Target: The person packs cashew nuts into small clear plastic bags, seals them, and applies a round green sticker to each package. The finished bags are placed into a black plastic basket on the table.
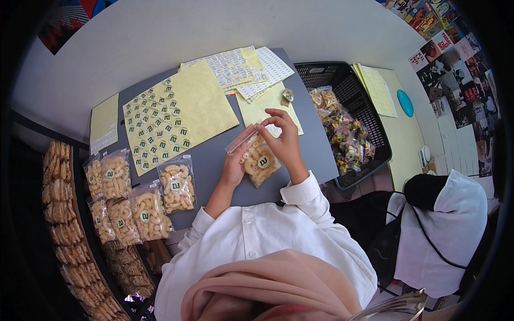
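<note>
Between my hands is a clear zip bag of elbow-shaped snacks with a round sticker on its front. My left hand grips the bag's side and top flap. My right hand pinches the top edge with thumb and index finger, the other fingers raised. To the left lie several filled, stickered bags on the grey table. Behind them is a yellow backing sheet with rows of round stickers. A single round sticker on a small brown piece sits beyond my right hand.
Sheets of small white labels overlap at the table's back. A black plastic basket on the right holds bags of colourful and pale snacks. Racks of bagged snacks stand at the left. A cloth-draped chair is at the right.
</note>
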{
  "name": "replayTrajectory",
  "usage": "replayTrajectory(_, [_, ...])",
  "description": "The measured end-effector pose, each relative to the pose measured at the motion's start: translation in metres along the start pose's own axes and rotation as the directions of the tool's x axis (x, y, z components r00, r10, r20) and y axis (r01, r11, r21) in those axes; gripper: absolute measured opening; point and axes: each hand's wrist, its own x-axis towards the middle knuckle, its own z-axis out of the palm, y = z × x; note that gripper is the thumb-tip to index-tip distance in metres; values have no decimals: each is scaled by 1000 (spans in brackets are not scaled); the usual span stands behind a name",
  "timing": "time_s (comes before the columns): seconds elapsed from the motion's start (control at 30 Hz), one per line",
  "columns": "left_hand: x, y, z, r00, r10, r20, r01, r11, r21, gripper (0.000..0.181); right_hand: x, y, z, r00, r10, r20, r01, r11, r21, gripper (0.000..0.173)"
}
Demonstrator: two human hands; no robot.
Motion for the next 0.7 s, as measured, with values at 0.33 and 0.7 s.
replayTrajectory(0.33, [-3,4,-1,995,-51,85,55,997,-48,51,2,8,-8,979,168,113,-189,959,209,15])
replayTrajectory(0.7, [-3,13,-5,966,-208,155,213,977,-13,52,0,12,-30,859,276,432,-473,752,459,57])
